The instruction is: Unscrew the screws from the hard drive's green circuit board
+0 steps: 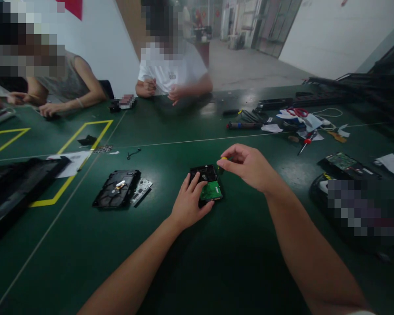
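Note:
A black hard drive (205,173) with a green circuit board (211,191) lies on the green table (216,253) in front of me. My left hand (190,203) rests on it with fingers spread, pressing its near-left side. My right hand (246,165) hovers just above the drive's far right corner, fingers pinched round the yellow-topped handle of a small screwdriver (223,159), most of which is hidden.
Another opened hard drive (117,189) with a loose metal plate (141,191) lies to the left. Red scissors (297,112), a red screwdriver (304,144), papers and cables sit at the far right, with circuit boards (341,160) nearer. Two people sit across the table.

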Motion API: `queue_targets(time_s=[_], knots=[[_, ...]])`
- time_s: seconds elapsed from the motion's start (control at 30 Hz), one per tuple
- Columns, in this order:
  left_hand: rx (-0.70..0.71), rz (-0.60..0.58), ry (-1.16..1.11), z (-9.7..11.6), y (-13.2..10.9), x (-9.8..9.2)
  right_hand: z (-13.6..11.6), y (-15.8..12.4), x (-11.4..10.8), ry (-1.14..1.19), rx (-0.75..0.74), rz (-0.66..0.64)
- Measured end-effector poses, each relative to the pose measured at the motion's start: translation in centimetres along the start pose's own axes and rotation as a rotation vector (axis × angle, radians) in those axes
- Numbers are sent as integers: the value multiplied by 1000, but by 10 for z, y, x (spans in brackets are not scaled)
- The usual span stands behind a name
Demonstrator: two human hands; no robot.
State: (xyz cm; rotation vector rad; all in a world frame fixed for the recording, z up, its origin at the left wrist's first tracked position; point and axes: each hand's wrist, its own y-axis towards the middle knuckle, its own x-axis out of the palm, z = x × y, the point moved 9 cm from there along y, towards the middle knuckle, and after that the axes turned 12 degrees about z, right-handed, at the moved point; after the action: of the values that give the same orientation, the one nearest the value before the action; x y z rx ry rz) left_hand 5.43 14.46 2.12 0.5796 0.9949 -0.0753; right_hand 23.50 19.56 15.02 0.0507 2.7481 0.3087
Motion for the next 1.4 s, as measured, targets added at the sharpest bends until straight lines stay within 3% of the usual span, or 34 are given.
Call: queue_targets(time_s=[0.27, 0.53, 0.73, 0.87, 1.03, 1.17, 1.27, 1.4], knots=[[-22, 9, -33, -2, 0, -2, -4, -3, 6, 76, 58, -42], [-61, 129, -119, -7, 2, -10, -9, -1, 6, -9, -38, -44], [-89, 222, -179, -12, 4, -19, -4, -1, 8, 76, 71, -50], [-96, 255, -201, -16, 3, -20, -9, 0, 4, -22, -7, -28], [-64, 234, -160, -11, 4, -20, -6, 1, 1, -99, -44, 21], [-31, 200, -117, -4, 5, -19, 1, 1, 2, -74, 33, 54], [-14, 185, -106, -2, 5, -19, 3, -1, 6, -19, 106, 13], [9, 173, -99, 1, 4, -18, -5, -2, 10, 46, 68, -57]])
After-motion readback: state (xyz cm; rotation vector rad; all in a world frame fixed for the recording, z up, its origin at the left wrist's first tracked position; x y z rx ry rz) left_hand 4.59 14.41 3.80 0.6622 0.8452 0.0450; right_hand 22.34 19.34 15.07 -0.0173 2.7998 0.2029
